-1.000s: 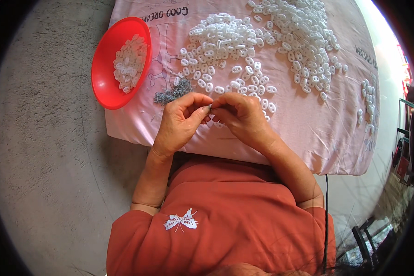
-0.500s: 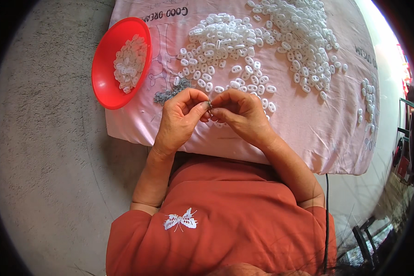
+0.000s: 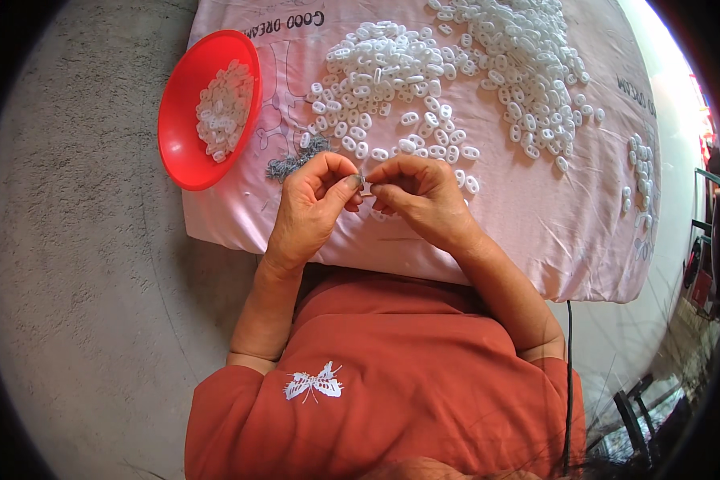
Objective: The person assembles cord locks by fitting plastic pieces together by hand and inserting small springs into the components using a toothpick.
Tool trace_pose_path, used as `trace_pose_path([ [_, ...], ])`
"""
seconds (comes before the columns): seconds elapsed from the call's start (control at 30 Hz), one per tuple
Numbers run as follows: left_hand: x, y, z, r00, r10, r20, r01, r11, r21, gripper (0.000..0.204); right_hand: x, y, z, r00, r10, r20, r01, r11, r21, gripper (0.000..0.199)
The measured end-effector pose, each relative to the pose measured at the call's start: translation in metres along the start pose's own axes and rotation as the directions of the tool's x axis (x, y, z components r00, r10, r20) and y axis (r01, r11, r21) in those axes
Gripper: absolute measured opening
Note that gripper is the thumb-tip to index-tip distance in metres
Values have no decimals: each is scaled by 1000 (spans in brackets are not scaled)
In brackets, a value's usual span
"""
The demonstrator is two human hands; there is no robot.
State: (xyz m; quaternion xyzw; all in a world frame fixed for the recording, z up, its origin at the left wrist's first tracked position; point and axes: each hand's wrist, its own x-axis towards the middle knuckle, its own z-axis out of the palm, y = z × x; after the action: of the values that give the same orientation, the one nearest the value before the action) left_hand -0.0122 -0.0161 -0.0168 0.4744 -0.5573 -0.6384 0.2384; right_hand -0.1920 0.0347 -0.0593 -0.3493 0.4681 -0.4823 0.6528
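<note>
- Fingers [image 3: 347, 185] of the left hand [image 3: 304, 210] pinch narrowly on a small part [image 3: 365, 190]; those of the right hand [image 3: 426, 206] pinch at its right side.
- That part sits between the two sets of fingertips, above the near side of the counter [image 3: 536, 228]; neither hand is clearly nearer to it. It is too small and too covered to tell its long axis or exact shape.
- Just beyond the left hand lies a tangle [image 3: 294, 162], grey and curly, thin and wiry in look; whether the hand touches it cannot be told.
- Two loose links [image 3: 466, 183] lie just beside the right hand's knuckles: white, smooth, rounded ovals with two holes, seemingly hard plastic.
- Ahead of both hands rises a loose heap [image 3: 388, 64] of the same ovals, with a larger pile [image 3: 528, 80] farther off to the right.
- At the counter's left edge stands a round bowl [image 3: 178, 148], smooth and glossy red, holding whitish pieces [image 3: 226, 112] that look slightly translucent.
- Soft pink cloth covers the counter, creased and printed with dark outlines.
</note>
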Motion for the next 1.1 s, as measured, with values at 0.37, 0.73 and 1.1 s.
trace_pose_path([
  [0.37, 2, -7, -8, 997, 38, -73, -32, 996, 82, 4, -1, -1, 2, 997, -48, -62, 40, 992, -117, 12],
  [0.73, 8, -17, -19, 990, 74, -120, -38, 958, 283, 4, 3, 3, -6, 979, -161, -124, 138, 974, -179, 13],
  [1.1, 14, -12, -6, 964, 261, -44, -190, 800, 570, 5, 3, 5, -4, 870, -471, -144, 303, 741, -599, 25],
])
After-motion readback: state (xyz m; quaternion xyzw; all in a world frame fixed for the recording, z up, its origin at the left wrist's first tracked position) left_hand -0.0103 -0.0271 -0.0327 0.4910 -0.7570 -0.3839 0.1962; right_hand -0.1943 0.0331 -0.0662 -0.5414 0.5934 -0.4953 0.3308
